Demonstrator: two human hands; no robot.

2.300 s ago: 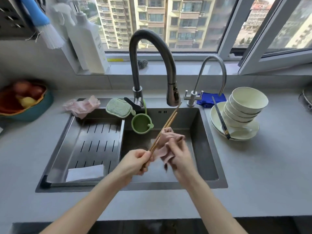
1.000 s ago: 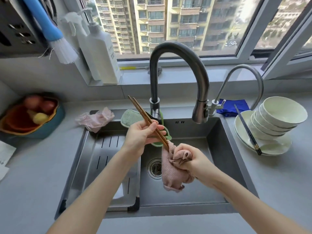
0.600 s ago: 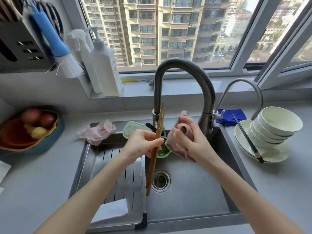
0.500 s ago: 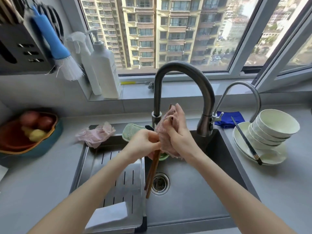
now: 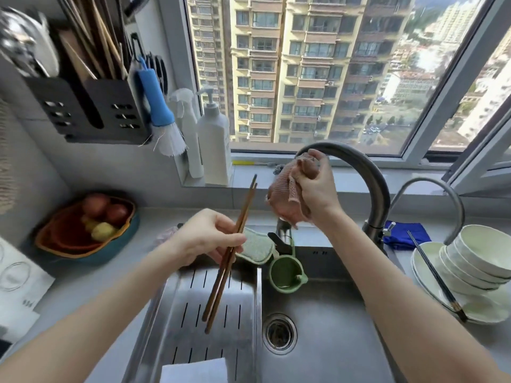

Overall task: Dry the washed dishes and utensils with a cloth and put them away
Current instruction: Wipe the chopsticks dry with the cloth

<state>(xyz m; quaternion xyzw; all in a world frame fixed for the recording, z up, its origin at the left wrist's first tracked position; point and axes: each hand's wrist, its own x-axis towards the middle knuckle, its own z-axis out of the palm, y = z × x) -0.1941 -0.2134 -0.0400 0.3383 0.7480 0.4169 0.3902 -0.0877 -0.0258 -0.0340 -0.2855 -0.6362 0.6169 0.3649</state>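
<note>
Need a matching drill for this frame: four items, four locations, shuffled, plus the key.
Items
1. wooden chopsticks
2. pink cloth
3. black chopsticks
4. blue cloth

Locations
A. lying beside the base of the small tap
B. bunched in the right hand
C. lying across the plate next to the stacked bowls
D. pinched in the left hand

Pairs: 1-D, 2-B, 3-C, 4-A
</note>
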